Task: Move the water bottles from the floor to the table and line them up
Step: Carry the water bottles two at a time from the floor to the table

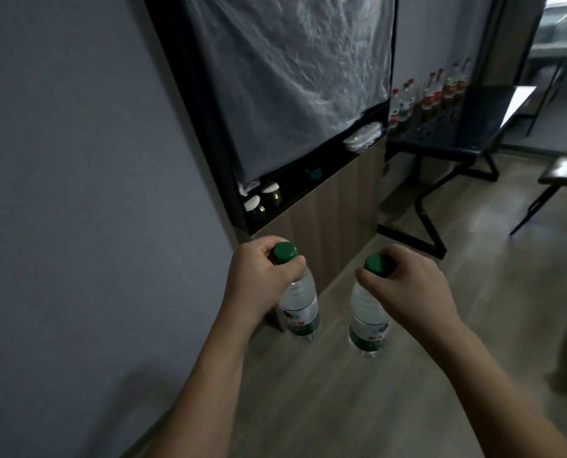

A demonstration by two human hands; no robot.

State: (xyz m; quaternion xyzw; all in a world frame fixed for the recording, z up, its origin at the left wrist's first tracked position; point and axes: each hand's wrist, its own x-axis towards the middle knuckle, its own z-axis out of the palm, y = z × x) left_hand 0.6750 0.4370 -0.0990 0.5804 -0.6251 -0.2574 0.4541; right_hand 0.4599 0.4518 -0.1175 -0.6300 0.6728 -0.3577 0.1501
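Observation:
I carry two clear water bottles with green caps and green labels above the wooden floor. My left hand (259, 276) grips the neck of the left bottle (300, 307) just under its cap. My right hand (407, 287) grips the neck of the right bottle (368, 320) the same way. Both bottles hang upright. Far off at the upper right stands a dark table (447, 127) with a row of several bottles (430, 94), red-capped and green-capped, along its back edge by the wall.
A grey wall fills the left. A black-framed shelf covered by plastic sheet (292, 77) holds jars (270, 193) and white plates (364, 135). The table's black legs (434, 223) stand on the floor. A chair (563, 173) sits at the right edge.

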